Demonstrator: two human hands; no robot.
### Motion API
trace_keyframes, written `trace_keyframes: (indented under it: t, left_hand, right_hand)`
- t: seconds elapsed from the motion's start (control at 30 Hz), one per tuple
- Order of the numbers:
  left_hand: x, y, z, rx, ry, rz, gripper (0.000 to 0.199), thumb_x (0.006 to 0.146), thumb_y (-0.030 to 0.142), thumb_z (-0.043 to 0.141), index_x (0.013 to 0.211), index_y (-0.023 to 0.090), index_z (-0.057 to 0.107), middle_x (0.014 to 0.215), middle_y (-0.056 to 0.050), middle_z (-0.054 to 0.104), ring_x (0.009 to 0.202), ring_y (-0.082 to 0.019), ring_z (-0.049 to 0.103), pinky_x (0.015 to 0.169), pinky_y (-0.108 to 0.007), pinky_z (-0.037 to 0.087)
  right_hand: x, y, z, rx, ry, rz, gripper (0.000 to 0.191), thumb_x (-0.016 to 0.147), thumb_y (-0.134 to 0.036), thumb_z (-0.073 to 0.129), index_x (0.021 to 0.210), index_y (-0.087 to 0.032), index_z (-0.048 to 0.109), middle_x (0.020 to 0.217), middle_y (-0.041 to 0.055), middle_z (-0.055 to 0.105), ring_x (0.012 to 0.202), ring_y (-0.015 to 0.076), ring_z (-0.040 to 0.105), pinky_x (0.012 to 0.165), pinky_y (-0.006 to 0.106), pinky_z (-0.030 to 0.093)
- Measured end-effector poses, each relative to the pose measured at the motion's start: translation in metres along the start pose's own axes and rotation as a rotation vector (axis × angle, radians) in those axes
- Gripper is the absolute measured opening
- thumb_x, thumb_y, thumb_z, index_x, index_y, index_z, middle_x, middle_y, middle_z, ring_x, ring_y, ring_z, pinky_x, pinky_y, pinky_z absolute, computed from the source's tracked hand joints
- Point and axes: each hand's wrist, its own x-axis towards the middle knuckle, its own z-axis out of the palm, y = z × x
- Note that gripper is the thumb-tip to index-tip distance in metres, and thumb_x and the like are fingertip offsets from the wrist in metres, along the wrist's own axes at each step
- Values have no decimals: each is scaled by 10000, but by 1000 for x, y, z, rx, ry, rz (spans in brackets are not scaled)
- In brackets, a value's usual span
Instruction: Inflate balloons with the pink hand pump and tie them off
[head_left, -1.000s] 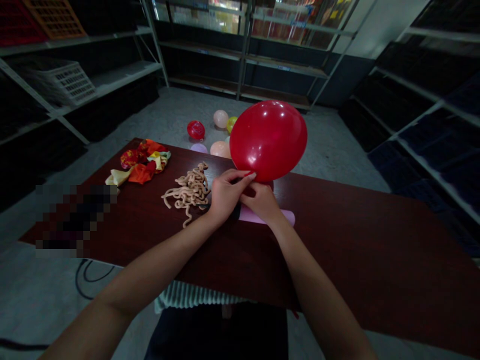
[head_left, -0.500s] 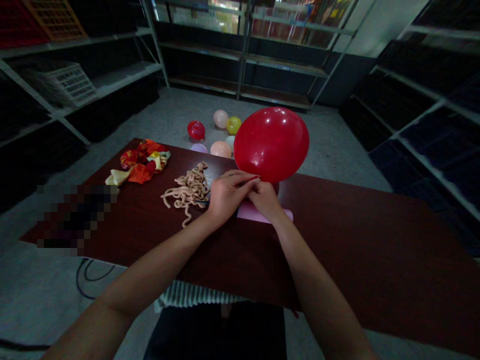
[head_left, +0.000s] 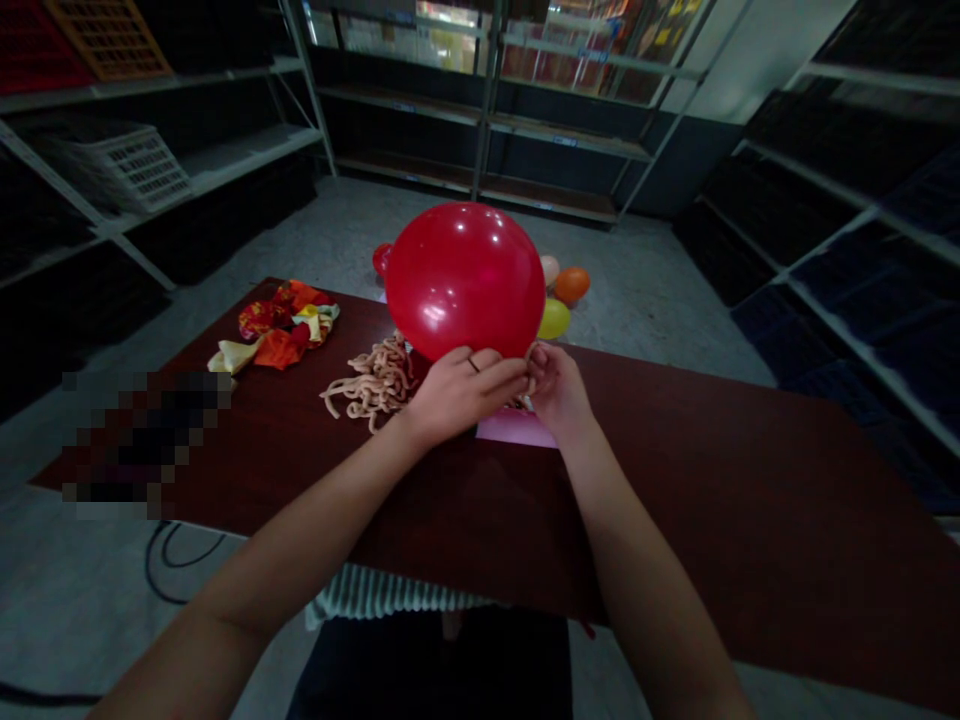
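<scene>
A big inflated red balloon (head_left: pixel 465 282) stands above the table, its base between my hands. My left hand (head_left: pixel 461 392) lies palm down against the underside of the balloon, fingers reaching toward my right hand. My right hand (head_left: pixel 553 385) curls around the gathered neck, which the fingers mostly hide. Below my hands lies a flat pink sheet or balloon (head_left: pixel 516 430). Just left of my left hand is a heap of tan, uninflated long balloons (head_left: pixel 371 382).
The dark red wooden table (head_left: pixel 712 480) also holds crumpled multicoloured deflated balloons (head_left: pixel 277 335) and a pixelated patch (head_left: pixel 142 445). Several inflated balloons, including an orange balloon (head_left: pixel 571 285) and a yellow balloon (head_left: pixel 553 318), lie on the floor beyond. Metal shelves (head_left: pixel 487 110) line the room.
The red balloon has swung left and now covers more of the floor balloons. My hands have come closer together at its neck, and the dark tool seen earlier is no longer visible.
</scene>
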Motion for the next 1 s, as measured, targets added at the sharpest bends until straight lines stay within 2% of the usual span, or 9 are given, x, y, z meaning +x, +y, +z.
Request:
trace_keyframes:
  t: [0.07,0.2,0.33,0.43,0.53,0.67,0.77,0.87,1.0]
  left_hand:
    - [1,12,1,118,-113,153,219,1016,94,503,1071,143,709,1071,-49,740,810,-157,651,651,-304,454]
    - [0,17,2,119,-232,104,233,1017,76,456,1073,145,672,1030,-37,731,664,-126,627,506,-290,390]
    - [-1,4,-3,105,-153,32,174,1025,120,467,1070,157,631,941,-33,711,714,-158,648,532,-288,419]
    - [1,-4,-6,114,-73,-43,208,1047,194,416,987,144,609,834,-66,670,750,-203,645,607,-318,468]
    - [1,-8,-5,84,-55,-124,226,1042,194,364,970,139,571,816,-74,651,727,-211,634,642,-332,494]
    - [-2,-11,-1,6,-67,-127,159,1027,170,403,1107,119,529,913,-83,674,803,-214,664,707,-331,528]
    - [-4,-12,2,11,-94,-188,164,1038,172,429,1169,119,513,982,-95,684,870,-213,683,754,-323,540]
    - [-7,-14,4,13,-137,-204,89,1044,178,461,1069,142,538,931,-79,672,838,-206,676,736,-311,531]
    - [-8,-17,4,-28,-110,-261,80,1044,196,485,1015,149,543,889,-71,666,784,-190,659,691,-302,513]
  right_hand:
    - [2,0,-2,3,45,38,360,743,-364,697,606,-247,385,507,-96,294,444,74,291,414,218,285]
    - [4,1,-2,-41,34,54,422,720,-394,722,581,-247,352,498,-99,253,437,74,246,402,228,242]
    - [0,2,0,-94,-51,56,422,747,-404,706,563,-242,362,522,-81,339,460,77,307,432,236,283]
    - [-5,3,1,-164,-182,60,394,783,-414,707,565,-234,433,525,-71,406,480,79,340,470,245,293]
    - [-9,4,2,-211,-294,79,368,822,-456,695,596,-232,510,512,-63,432,494,91,363,501,261,298]
    - [-10,4,3,-205,-292,57,382,831,-498,697,617,-234,523,512,-70,414,497,92,360,511,264,297]
    - [-9,5,2,-233,-291,35,391,838,-506,693,613,-233,525,511,-66,421,495,93,375,502,266,285]
    - [-9,5,2,-251,-295,34,424,861,-541,663,609,-232,520,505,-57,456,482,94,381,492,266,288]
    - [-9,5,6,-257,-274,13,525,865,-655,629,582,-228,511,579,-9,602,523,104,484,534,269,385]
